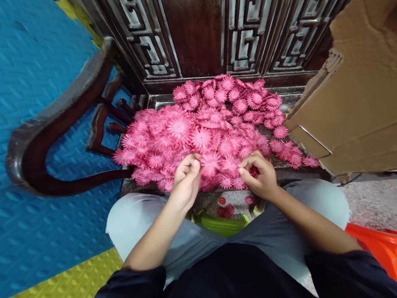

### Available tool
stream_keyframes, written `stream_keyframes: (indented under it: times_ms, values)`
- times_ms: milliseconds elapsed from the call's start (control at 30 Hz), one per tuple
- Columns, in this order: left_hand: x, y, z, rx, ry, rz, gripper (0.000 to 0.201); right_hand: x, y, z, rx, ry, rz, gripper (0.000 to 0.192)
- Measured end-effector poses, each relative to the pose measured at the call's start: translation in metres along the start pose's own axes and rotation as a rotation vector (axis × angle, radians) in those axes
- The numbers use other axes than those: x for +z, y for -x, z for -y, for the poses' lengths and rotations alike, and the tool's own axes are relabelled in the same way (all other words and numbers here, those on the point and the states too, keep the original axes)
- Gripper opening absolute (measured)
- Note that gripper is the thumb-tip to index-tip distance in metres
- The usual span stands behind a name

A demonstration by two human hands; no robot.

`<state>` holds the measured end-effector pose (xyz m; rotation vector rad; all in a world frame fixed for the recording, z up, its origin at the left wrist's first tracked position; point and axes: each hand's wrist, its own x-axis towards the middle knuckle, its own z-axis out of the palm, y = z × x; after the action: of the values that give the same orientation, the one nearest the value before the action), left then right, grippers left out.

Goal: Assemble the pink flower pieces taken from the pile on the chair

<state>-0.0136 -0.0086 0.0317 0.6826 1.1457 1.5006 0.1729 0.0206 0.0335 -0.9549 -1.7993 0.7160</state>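
A broad heap of pink artificial flower pieces (179, 127) with thin pointed petals covers the dark wooden seat in front of me. At the heap's near edge, my left hand (187, 178) pinches one pink flower (211, 163) by its rim between thumb and fingers. Close by on the right, my right hand (259, 174) is closed in a pinch at the edge of another pink flower (230, 165). Something small and dark red (253, 171) shows within the curled right fingers; its kind is unclear. Both held flowers are slightly blurred and nearly side by side.
A curved wooden armrest (63, 94) bounds the left side. Behind the heap rises a carved wooden panel (202, 32). A large cardboard box (376, 86) stands at right, above an orange plastic item (385, 253). Something green (222, 224) sits between my knees.
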Motion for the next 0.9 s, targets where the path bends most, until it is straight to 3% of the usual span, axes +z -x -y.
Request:
stream_keyframes:
  times_ms: [167, 233, 300, 400, 467, 533, 700, 900]
  values:
    - [-0.014, -0.005, -0.016, 0.445, -0.223, -0.290, 0.043, -0.007, -0.006, -0.007, 0.183, -0.018, -0.110, 0.007]
    - [-0.017, -0.005, -0.015, 0.611, -0.332, -0.366, 0.036, -0.013, -0.013, -0.014, 0.225, 0.002, -0.227, 0.009]
    - [-0.015, -0.002, -0.008, 0.669, -0.399, -0.307, 0.028, -0.019, -0.020, -0.024, 0.246, 0.032, -0.349, 0.010]
    - [-0.005, 0.007, 0.007, 0.599, -0.435, -0.110, 0.020, -0.027, -0.031, -0.041, 0.297, 0.095, -0.419, 0.013]
    - [0.001, 0.012, 0.015, 0.534, -0.440, -0.038, 0.019, -0.030, -0.035, -0.052, 0.351, 0.132, -0.343, 0.014]
    - [0.003, 0.015, 0.020, 0.504, -0.450, -0.026, 0.020, -0.031, -0.037, -0.061, 0.387, 0.155, -0.154, 0.015]
    - [-0.010, 0.005, 0.023, 0.623, -0.597, -0.112, 0.019, -0.036, -0.031, -0.073, 0.458, 0.288, 0.255, 0.021]
    - [-0.025, -0.013, 0.018, 0.793, -0.803, -0.164, 0.016, -0.051, -0.032, -0.072, 0.541, 0.495, 0.269, 0.023]
